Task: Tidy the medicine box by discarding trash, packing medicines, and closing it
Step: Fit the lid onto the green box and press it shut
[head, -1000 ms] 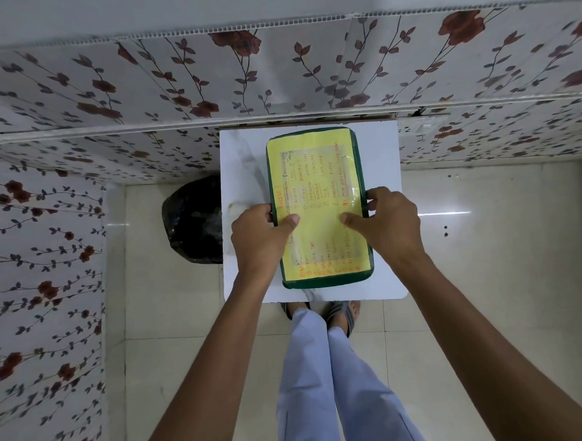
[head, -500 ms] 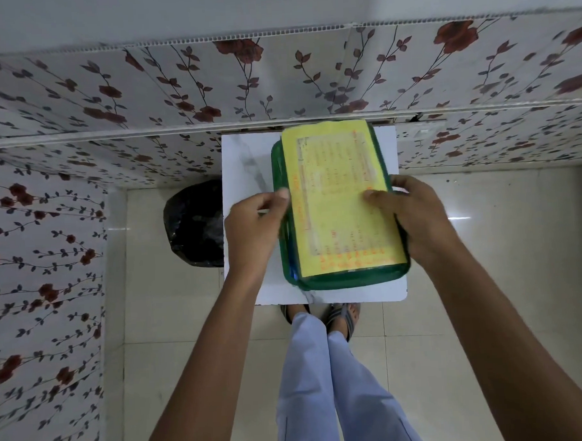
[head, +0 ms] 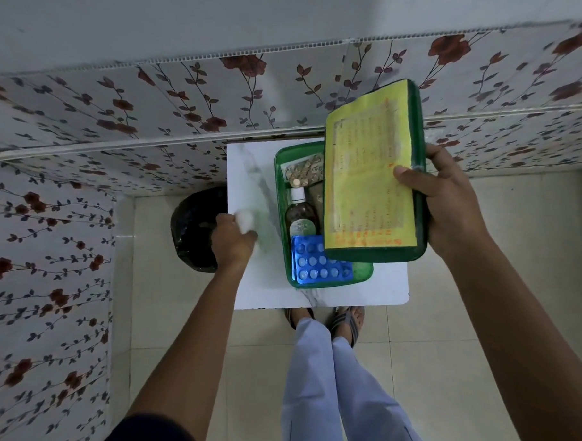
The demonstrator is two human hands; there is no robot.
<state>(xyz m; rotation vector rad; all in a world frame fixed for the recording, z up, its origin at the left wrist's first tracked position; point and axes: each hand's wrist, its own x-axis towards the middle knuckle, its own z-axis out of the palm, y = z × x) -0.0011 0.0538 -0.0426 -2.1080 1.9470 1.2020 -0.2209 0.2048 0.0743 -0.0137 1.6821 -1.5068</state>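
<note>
The right hand [head: 449,206] grips the green lid [head: 374,173] by its right edge, thumb on the yellow label, holding it tilted above the right half of the open medicine box [head: 363,272]. The box rests on the white table [head: 247,175], left of that hand. Inside lie a brown bottle [head: 301,216], a blue blister pack [head: 318,260] and further strips [head: 305,169]. The left hand [head: 232,243] is closed around a white wad [head: 244,219] at the table's left edge, just beside a black bin bag [head: 193,231].
</note>
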